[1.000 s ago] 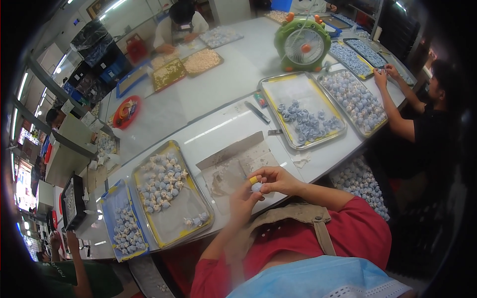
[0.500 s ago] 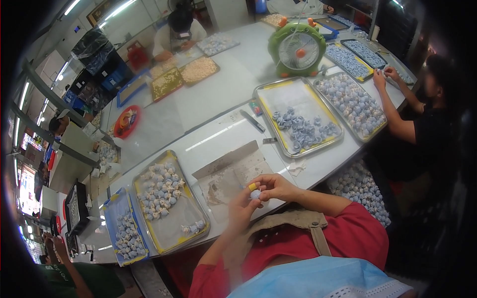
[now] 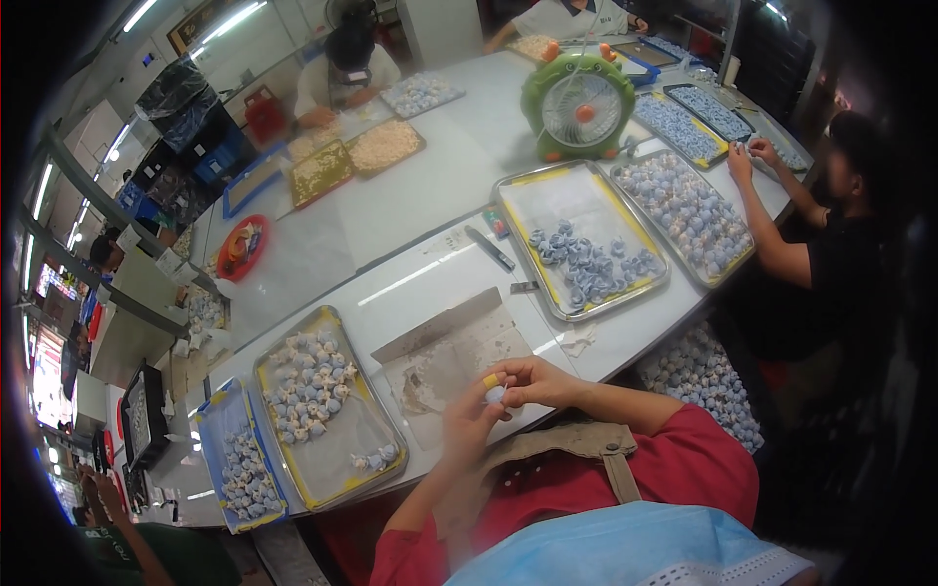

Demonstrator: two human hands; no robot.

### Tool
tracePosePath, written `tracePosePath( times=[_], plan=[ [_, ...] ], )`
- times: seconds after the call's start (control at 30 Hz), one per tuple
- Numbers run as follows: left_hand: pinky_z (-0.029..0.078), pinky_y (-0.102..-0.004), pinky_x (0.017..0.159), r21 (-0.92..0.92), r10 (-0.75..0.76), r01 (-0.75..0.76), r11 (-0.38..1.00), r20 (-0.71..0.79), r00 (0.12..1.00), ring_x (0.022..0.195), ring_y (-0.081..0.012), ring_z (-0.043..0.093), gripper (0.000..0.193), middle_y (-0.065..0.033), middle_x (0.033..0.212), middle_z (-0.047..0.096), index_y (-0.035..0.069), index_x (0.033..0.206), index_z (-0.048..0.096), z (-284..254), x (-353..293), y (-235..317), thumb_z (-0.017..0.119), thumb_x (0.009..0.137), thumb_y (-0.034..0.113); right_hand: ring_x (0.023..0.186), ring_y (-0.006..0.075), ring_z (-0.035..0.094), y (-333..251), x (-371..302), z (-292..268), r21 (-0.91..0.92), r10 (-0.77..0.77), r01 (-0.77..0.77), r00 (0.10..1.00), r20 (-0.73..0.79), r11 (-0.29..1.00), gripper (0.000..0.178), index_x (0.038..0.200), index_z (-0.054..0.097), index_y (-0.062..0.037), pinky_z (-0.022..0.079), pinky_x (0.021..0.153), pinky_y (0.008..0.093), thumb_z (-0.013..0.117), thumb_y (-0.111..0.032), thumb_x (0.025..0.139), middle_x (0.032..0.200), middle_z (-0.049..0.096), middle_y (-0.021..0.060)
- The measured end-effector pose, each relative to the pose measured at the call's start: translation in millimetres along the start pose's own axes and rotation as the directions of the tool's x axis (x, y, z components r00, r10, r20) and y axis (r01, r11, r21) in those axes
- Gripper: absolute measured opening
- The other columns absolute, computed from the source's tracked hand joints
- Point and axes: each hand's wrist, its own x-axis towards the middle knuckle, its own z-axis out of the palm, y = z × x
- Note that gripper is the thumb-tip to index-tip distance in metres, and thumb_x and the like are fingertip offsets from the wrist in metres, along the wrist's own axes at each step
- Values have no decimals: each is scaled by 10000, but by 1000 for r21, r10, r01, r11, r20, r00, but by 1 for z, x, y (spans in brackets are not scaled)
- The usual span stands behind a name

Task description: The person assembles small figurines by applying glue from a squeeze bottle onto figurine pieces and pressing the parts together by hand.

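Note:
Above the table's front edge, my left hand point(image 3: 469, 422) and my right hand point(image 3: 540, 383) meet around a small pale blue rounded piece point(image 3: 496, 395). Fingertips of both hands close on it and cover much of it. A yellow band point(image 3: 491, 381) wraps one finger there. Just beyond my hands lies a stained, opened cardboard piece point(image 3: 445, 356). To its left, a yellow-edged metal tray point(image 3: 337, 459) holds blue-and-cream pieces point(image 3: 311, 386). On the right, another metal tray point(image 3: 547, 205) carries curled blue parts point(image 3: 586, 264).
A blue tray point(image 3: 207, 439) of similar pieces stands far left. A knife-like tool point(image 3: 489, 248) lies near the right tray. Beyond stand a green animal-shaped fan point(image 3: 578, 105) and a red basket point(image 3: 242, 248). A co-worker's arms point(image 3: 777, 244) reach in at right, beside a full tray point(image 3: 684, 215).
The whole view has shifted slightly, so the table's things sit a little further left. My hands stay together on the small piece, with only slight finger movement.

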Motion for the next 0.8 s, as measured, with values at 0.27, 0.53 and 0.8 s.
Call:
tracePosePath(
  times=[0.27, 0.53, 0.8],
  plan=[
    [492, -216, 674, -58, -41, 34, 998, -121, 992, 815, -86, 561, 443, -54, 1063, 568, -5, 1162, 514, -4, 4, -12, 647, 796, 207, 743, 77, 531, 15, 10, -4, -10, -39, 39, 997, -66, 999, 385, 1187, 473, -33, 428, 689, 219, 585, -167, 844, 829, 555, 4],
    [501, -237, 705, -30, -48, 46, 998, -72, 996, 859, -102, 565, 451, -95, 1086, 576, -14, 1188, 481, -3, 16, -12, 619, 817, 203, 726, 63, 521, 8, 11, -13, 60, -13, 17, 998, -55, 998, 415, 1181, 479, -43, 433, 664, 211, 613, -208, 825, 828, 547, -8],
    [496, -235, 716, -33, -42, 40, 999, -66, 997, 843, -93, 564, 421, -93, 1103, 572, -19, 1190, 479, -2, 22, -10, 593, 840, 186, 843, 57, 502, 7, 14, -19, 47, 13, -12, 1000, -6, 999, 420, 1244, 418, -51, 419, 718, 214, 493, -84, 832, 974, 547, 19]
  ],
)
